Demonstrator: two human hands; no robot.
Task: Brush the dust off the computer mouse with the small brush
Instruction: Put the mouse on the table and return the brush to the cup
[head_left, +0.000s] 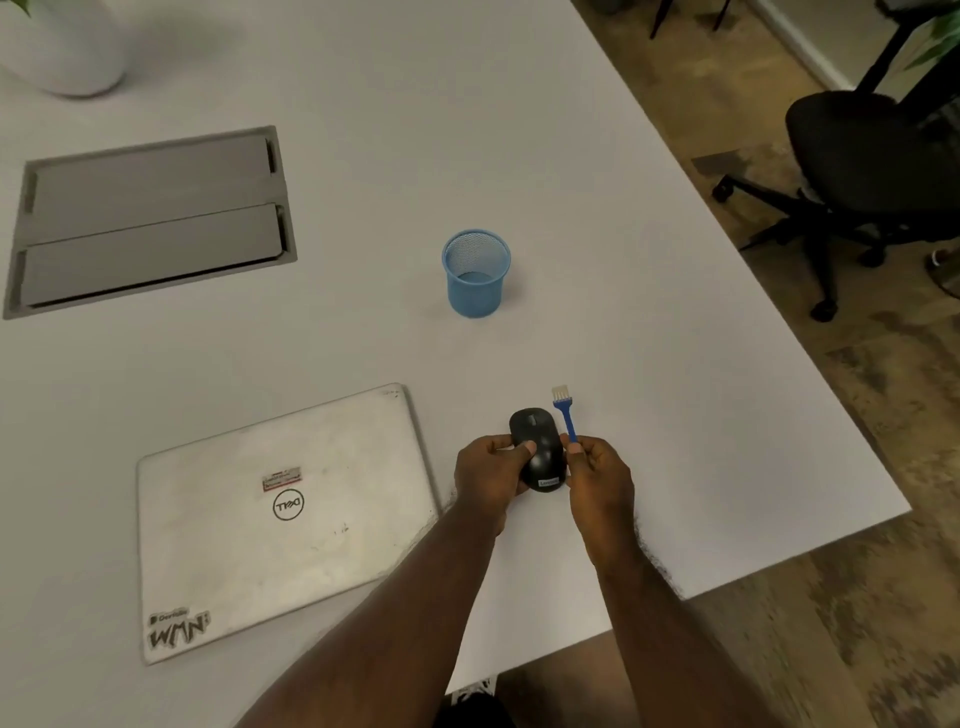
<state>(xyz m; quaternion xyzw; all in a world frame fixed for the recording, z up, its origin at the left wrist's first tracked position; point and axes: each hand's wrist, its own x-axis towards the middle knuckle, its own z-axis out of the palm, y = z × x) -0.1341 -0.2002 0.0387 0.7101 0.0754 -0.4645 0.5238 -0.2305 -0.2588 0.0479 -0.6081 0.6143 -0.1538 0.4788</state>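
The left hand (485, 475) holds the black mouse (537, 449) in a curled grip just above the counter (675, 364). Beside it, the right hand (597, 475) pinches the small brush (565, 413), bristles pointing away, clear of the mouse. Best to steady the mouse and sweep lightly outward.

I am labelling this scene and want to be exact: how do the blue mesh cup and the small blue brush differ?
The blue mesh cup stands upright on the white table, untouched; the small blue brush is pinched by the right hand beside the black computer mouse. The cup is wide and hollow; the brush is thin, with pale bristles pointing away. The cup's blue is lighter. Both are blue.
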